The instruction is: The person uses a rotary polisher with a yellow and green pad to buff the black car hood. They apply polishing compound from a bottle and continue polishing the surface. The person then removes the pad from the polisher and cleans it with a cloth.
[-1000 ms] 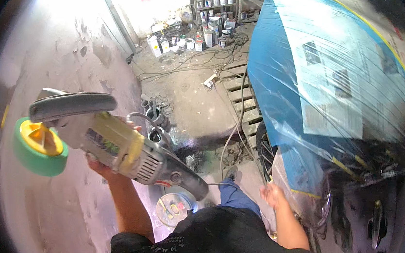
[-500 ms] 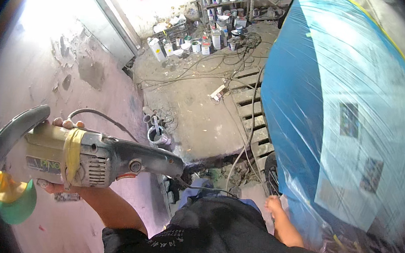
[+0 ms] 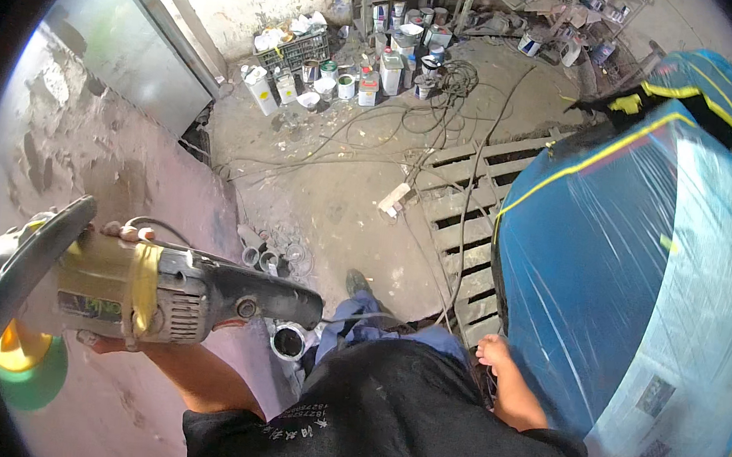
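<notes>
My left hand [image 3: 111, 344] is wrapped from below round the body of a large electric polisher [image 3: 174, 303], its fingertips showing over the top edge. The polisher is dusty, with a yellow band tied round it and a black loop handle [image 3: 39, 259] at its head. A green and yellow round pad [image 3: 28, 368] hangs under that head. From the rear grip a cord runs off behind my body. My right hand [image 3: 492, 351] is at my right side, its fingers curled closed, near the blue covered car. Whatever is inside those fingers, if anything, is hidden.
A plastic-wrapped blue car [image 3: 582, 267] with yellow tape stands on my right, beside a slotted floor grate [image 3: 479, 244]. Hoses [image 3: 454, 92] snake over the floor. Paint cans [image 3: 390, 72] and a crate [image 3: 299, 50] line the back. A bucket [image 3: 288, 342] stands near my feet.
My view has shifted toward the right and forward; more of the car's taped end and the grate show. My left hand keeps the polisher at much the same place. A shoe now shows below me.
</notes>
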`<state>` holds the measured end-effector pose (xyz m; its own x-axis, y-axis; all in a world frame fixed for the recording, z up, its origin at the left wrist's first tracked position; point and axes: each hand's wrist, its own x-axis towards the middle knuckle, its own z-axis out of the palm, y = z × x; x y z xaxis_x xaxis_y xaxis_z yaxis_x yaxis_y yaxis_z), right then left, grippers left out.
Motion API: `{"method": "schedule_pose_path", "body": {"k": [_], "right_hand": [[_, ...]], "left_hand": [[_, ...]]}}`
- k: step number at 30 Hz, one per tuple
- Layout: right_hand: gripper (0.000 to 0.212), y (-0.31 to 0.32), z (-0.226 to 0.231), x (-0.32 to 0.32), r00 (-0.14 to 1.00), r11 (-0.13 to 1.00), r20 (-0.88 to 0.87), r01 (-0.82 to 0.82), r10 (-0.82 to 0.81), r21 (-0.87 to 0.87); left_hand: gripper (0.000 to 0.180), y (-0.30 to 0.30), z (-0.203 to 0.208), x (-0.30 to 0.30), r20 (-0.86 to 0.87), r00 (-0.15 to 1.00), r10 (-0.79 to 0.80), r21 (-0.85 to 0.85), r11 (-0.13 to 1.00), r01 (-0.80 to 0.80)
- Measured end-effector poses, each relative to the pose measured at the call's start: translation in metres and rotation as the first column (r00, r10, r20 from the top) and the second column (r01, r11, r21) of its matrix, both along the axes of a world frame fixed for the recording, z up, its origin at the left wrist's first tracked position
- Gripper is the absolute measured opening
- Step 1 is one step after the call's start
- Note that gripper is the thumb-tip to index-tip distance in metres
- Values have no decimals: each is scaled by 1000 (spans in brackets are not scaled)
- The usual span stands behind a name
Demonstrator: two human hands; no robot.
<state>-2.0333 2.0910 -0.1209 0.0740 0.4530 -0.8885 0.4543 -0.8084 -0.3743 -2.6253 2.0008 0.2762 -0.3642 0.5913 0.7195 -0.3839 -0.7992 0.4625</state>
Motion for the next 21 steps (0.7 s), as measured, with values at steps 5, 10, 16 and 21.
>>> {"method": "schedule_pose_path", "body": {"k": [5,10,16,21], "right_hand": [[28,66,58,-81,999,982,35,27,-35,185],[4,122,40,-114,996,982,47,-77,69,174],[13,203,57,-170,917,914,173,-382,358,134],[32,299,54,-204,881,884,198,-456,430,106]], "left_hand": [[105,26,-15,-63,78,973,218,-168,965,-203],[101,37,-36,-97,104,935,340,-290,909,-299],[101,35,-70,-117,96,926,365,-204,918,-341],[105,33,-107,-119,172,841,512,-365,826,-429]]}}
